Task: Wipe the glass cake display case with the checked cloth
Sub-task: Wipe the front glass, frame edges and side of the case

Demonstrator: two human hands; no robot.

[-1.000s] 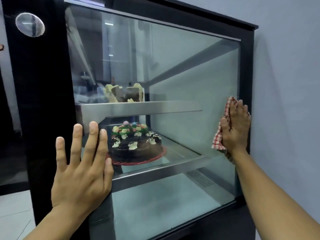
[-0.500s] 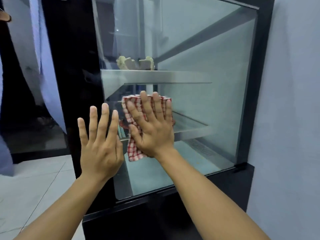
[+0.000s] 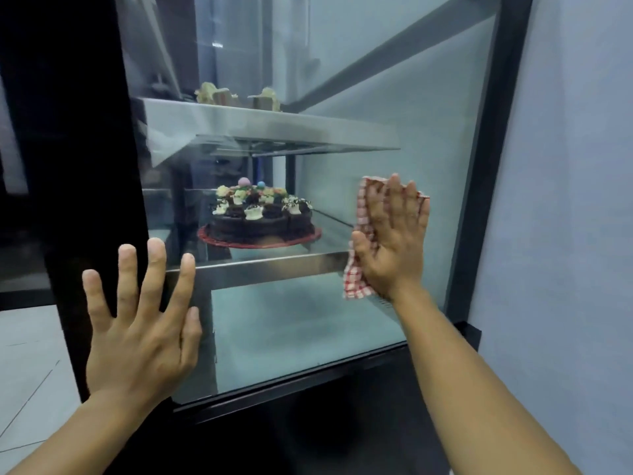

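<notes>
The glass cake display case (image 3: 383,108) fills the view, its pane framed in black. My right hand (image 3: 394,241) lies flat with straight fingers on the red-and-white checked cloth (image 3: 356,282), pressing it against the glass at the right, level with the lower shelf. The cloth shows at the hand's left edge and above the fingertips. My left hand (image 3: 137,323) rests flat with spread fingers on the left edge of the pane, over the black frame.
Inside, a chocolate cake (image 3: 262,217) on a red board sits on the lower steel shelf, and cake pieces (image 3: 236,96) stand on the upper shelf (image 3: 260,128). A pale wall (image 3: 575,200) is close on the right. Tiled floor (image 3: 27,371) lies at the left.
My right hand has slid the cloth from the middle of the pane back toward the right side, uncovering the chocolate cake. My left hand has stayed flat on the left edge.
</notes>
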